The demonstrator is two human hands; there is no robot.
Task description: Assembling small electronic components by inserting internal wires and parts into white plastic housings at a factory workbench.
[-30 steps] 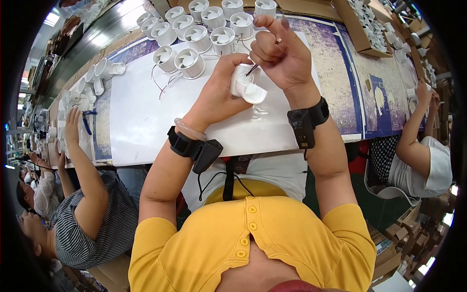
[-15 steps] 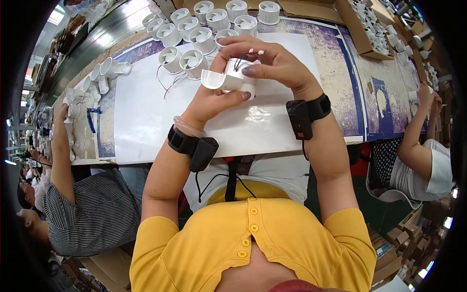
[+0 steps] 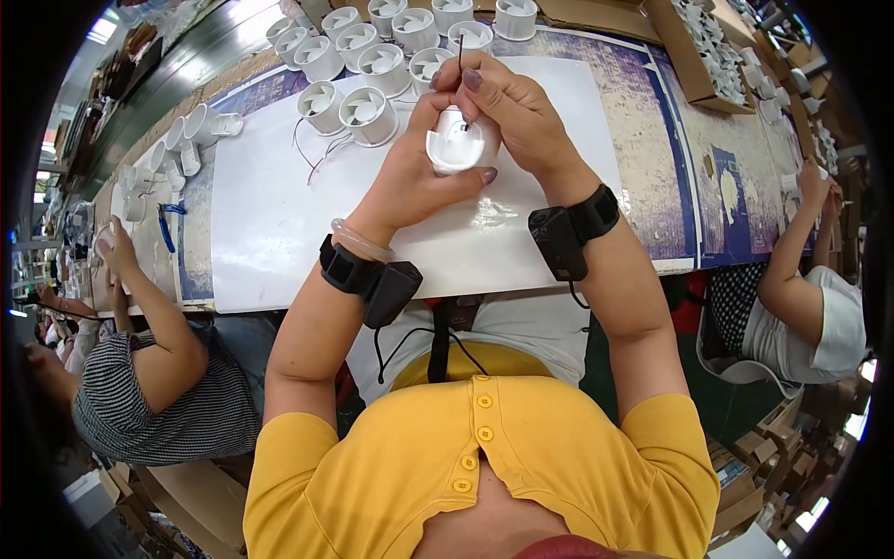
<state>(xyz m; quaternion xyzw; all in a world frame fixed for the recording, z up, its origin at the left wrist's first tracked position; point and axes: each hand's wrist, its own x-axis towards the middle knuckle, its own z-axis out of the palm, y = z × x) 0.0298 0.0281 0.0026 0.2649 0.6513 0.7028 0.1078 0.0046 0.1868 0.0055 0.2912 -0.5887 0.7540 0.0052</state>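
Nearest is the person's yellow top (image 3: 480,410), then a black cam-like pack (image 3: 391,296) strapped on each wrist. Past that, the L hand (image 3: 410,177) is half closed, curled round a white cup (image 3: 454,154), thumb on the near side, fingers partly hid behind it. The R hand (image 3: 521,121) is almost closed, thumb & fingertips pinched on a thin dark wire (image 3: 460,54) that sticks up. Its tips are right by the cup's far rim; can't tell if they touch. The cup is btwn both hands, over the white sheet (image 3: 307,233) on the bench (image 3: 656,186).

Just past, to the L, lots of round white fans (image 3: 368,126) stand bunched up. Way L, blue pliers (image 3: 166,231) lie nr a row of white pipes (image 3: 191,135). Far R, a brown box (image 3: 678,61) has lots of small white bits (image 3: 712,51). Co-workers are on both sides: striped top (image 3: 186,424) L, white top (image 3: 810,326) R.
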